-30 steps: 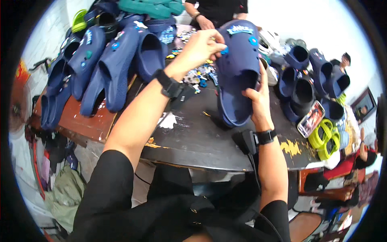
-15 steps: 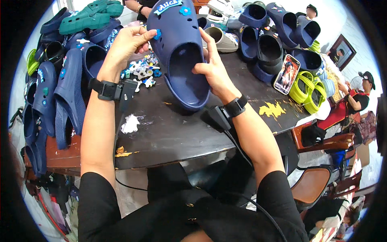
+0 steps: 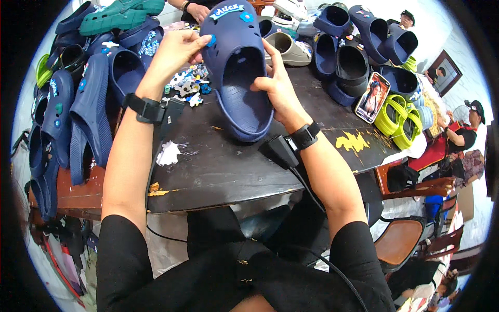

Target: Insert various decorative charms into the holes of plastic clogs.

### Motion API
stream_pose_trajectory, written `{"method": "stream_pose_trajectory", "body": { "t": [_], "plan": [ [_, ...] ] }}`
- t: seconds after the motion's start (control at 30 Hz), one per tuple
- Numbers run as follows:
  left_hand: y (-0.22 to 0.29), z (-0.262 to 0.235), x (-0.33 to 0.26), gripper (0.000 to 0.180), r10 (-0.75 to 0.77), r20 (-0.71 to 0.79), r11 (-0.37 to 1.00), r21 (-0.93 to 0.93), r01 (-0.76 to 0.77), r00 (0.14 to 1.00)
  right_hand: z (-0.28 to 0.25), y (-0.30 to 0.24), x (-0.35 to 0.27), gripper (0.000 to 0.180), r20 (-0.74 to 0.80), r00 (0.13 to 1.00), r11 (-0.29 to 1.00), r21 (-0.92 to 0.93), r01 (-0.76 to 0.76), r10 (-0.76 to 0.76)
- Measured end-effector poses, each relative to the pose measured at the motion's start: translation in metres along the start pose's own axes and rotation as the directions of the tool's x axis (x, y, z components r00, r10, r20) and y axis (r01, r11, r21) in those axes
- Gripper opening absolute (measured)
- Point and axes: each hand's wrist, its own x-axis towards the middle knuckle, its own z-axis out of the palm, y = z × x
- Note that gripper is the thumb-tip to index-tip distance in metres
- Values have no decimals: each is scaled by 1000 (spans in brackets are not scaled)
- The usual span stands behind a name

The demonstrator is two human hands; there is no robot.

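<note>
My right hand [image 3: 279,86] grips a navy blue foam clog [image 3: 223,67] by its right side, thumb inside the opening and fingers along the outer wall. The clog is held up over the dark table, toe pointing away from me. At its left side my left hand [image 3: 182,49] pinches a small blue flower charm [image 3: 210,40], which sits against the clog's upper. A second blue flower charm [image 3: 246,17] and a lettered blue-and-white charm [image 3: 227,10] are fixed near the toe. Beyond my left wrist lies a pile of loose charms [image 3: 189,83] in white, blue and yellow.
Navy clogs [image 3: 89,109] crowd the table's left edge, with a green pair [image 3: 119,20] on top. More dark clogs [image 3: 351,65] stand at the right, near a phone [image 3: 372,97] and lime green clogs [image 3: 399,122]. Across the table shows another person's hand [image 3: 196,11].
The view has shifted slightly, so the clog and both hands appear a little to the right. My left hand keeps its pinch at the blue flower charm; my right hand's grip is unchanged.
</note>
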Motion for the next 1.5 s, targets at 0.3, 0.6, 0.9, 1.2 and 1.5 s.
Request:
{"method": "stream_pose_trajectory", "body": {
  "t": [0.3,0.6,0.9,1.2,1.5],
  "plan": [
    [0,-30,1,24,156,-110,970,203,-131,982,-12,-11,5,77,-239,966,990,-124,69,-97],
    [-24,-52,-2,22,260,134,686,671,-280,956,-29,3,16,87,-377,926,993,98,59,-18],
    [-36,-15,-12,44,-86,379,647,724,-237,921,-26,3,14,85,-376,927,998,51,28,-7],
    [-66,4,-9,15,65,288,636,726,-262,955,-24,2,13,86,-358,933,996,71,54,-25],
    [-66,9,-15,17,47,273,633,736,-241,961,-24,1,13,86,-400,916,999,47,19,1]
  ]
}}
